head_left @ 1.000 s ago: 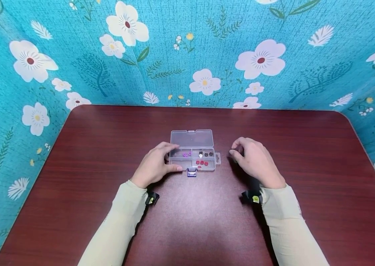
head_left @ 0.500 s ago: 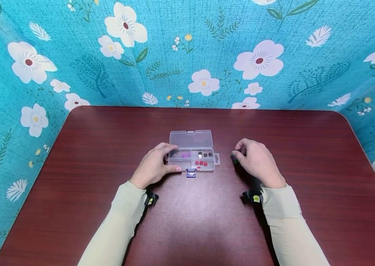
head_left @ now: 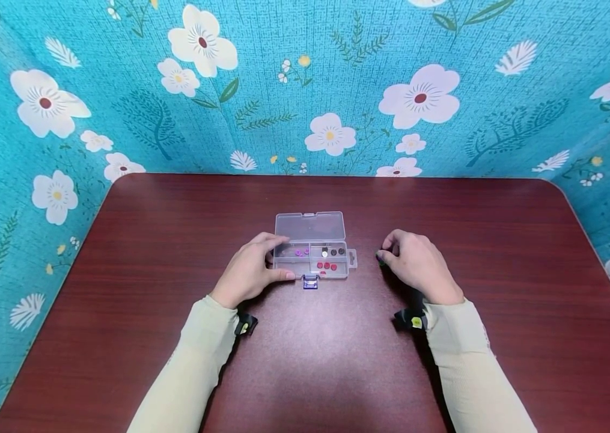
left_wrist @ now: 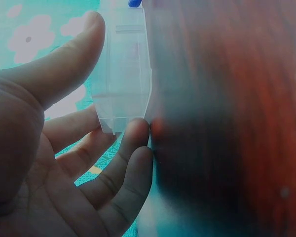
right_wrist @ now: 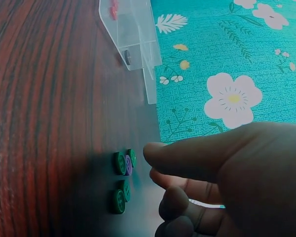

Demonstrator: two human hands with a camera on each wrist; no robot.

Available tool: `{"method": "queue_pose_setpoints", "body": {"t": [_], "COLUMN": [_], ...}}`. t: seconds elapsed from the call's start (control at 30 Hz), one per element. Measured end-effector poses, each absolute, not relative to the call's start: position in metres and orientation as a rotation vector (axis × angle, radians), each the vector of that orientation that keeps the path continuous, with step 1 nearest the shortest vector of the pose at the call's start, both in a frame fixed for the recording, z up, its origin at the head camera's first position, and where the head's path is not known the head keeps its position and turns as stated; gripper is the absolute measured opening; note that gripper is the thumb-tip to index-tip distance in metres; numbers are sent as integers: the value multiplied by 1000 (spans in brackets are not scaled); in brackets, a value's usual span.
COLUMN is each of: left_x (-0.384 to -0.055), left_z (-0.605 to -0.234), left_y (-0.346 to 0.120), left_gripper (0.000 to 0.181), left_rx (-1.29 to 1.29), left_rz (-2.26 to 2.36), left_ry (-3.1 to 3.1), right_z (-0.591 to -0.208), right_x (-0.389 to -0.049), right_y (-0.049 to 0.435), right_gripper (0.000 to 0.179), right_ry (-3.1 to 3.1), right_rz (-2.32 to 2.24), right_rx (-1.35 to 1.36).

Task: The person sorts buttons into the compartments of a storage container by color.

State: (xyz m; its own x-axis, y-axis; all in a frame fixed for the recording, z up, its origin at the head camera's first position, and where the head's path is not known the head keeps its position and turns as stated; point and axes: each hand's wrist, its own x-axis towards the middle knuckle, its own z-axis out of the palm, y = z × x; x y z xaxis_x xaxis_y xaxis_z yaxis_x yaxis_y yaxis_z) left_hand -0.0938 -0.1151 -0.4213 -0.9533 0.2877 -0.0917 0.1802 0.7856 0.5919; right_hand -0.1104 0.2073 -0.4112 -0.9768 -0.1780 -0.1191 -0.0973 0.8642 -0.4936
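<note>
The right fingers [head_left: 394,236] mostly hide the green discs [right_wrist: 126,189] in the head view.

1. Left hand [head_left: 250,267], at the left end of the box [head_left: 310,228]: left thumb [head_left: 283,275] bent over the near side, forefinger [head_left: 276,239] on the far side, the grip spanning the box's end.
2. Right hand [head_left: 418,261], right of the box and apart from it: right thumb [right_wrist: 187,152] and fingers bent toward each other, tips slightly separated.
3. Left forearm [head_left: 186,361], sleeved: slanting in from the box's near left.
4. Right forearm [head_left: 472,361], sleeved: slanting in from the box's near right.
</note>
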Motion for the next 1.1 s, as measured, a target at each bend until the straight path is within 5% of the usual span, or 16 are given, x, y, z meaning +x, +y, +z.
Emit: {"method": "queue_pose_setpoints", "body": {"t": [1.1], "left_x": [-94], "left_z": [-421], "left_y": [-116], "left_gripper": [69], "left_rx": [363], "left_rz": [909], "left_ry": [2789], "right_z": [-418], "right_x": [-111], "right_y": [203], "right_gripper": [14], "right_ry": [2800], "right_rz": [-689], "right_rx": [-163]}}
